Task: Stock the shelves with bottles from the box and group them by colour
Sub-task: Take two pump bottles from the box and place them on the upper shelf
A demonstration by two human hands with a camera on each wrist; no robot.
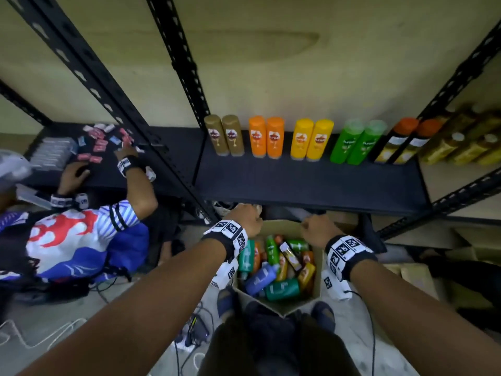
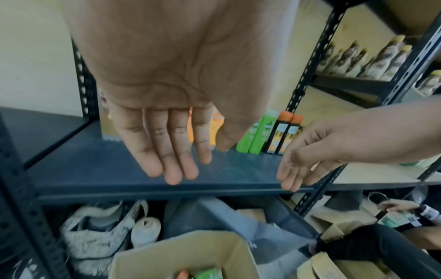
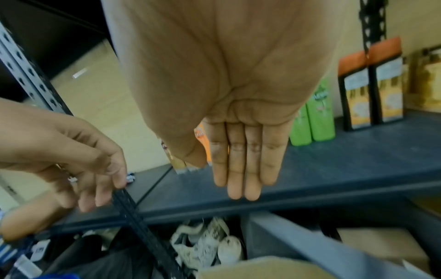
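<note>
A cardboard box (image 1: 319, 270) on the floor holds several loose bottles (image 1: 273, 264) in green, teal, blue, orange and yellow. Above it, the dark shelf (image 1: 298, 180) carries upright pairs: gold (image 1: 225, 135), orange (image 1: 267, 137), yellow (image 1: 311, 139), green (image 1: 355, 142) and black with orange caps (image 1: 401, 142). My left hand (image 1: 245, 218) hovers over the box's far left corner, just under the shelf's front edge. My right hand (image 1: 315, 229) hovers over the far right corner. In both wrist views the fingers (image 2: 171, 160) (image 3: 243, 166) are straight and hold nothing.
Another person (image 1: 81, 240) at the left sorts small packets on the neighbouring shelf. Black perforated uprights (image 1: 187, 77) frame the bay. Amber bottles (image 1: 466, 142) fill the right-hand shelf. Shoes (image 2: 102, 232) lie under the shelf, and cables (image 1: 195, 329) run over the floor by my feet.
</note>
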